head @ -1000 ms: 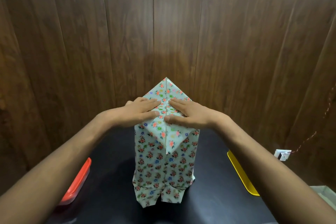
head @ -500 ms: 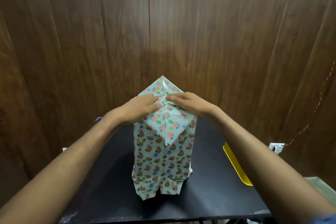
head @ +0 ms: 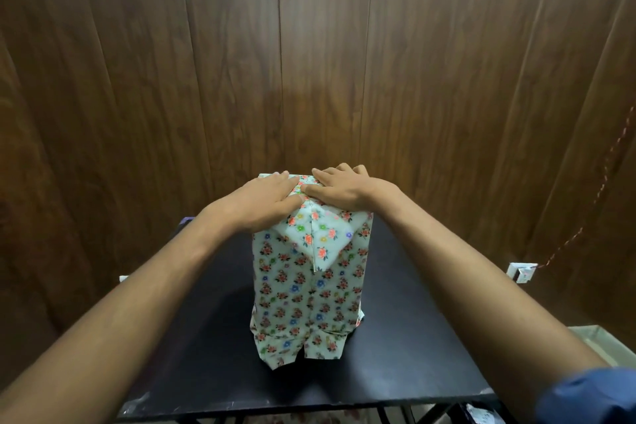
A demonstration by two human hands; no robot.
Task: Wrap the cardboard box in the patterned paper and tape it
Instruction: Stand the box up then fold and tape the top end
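The box [head: 309,296] stands upright in the middle of the black table [head: 206,337], fully covered in floral patterned paper. No cardboard shows. A pointed paper flap [head: 318,237] hangs over its near top edge and down the front face. My left hand [head: 263,200] and my right hand [head: 339,191] lie flat side by side on the box's top, fingers straight, pressing the folded paper down. Loose paper ends splay out at the foot of the box [head: 299,349].
A dark wood-panelled wall [head: 309,62] rises close behind the table. A small white object [head: 521,272] with a red and white cord sits at the right wall. The table's near edge [head: 309,406] runs just below my forearms. No tape is in view.
The upright paper point at the back of the box top has been folded down flat under both hands. The view has pulled back, and the red and yellow objects beside the table have left the frame.
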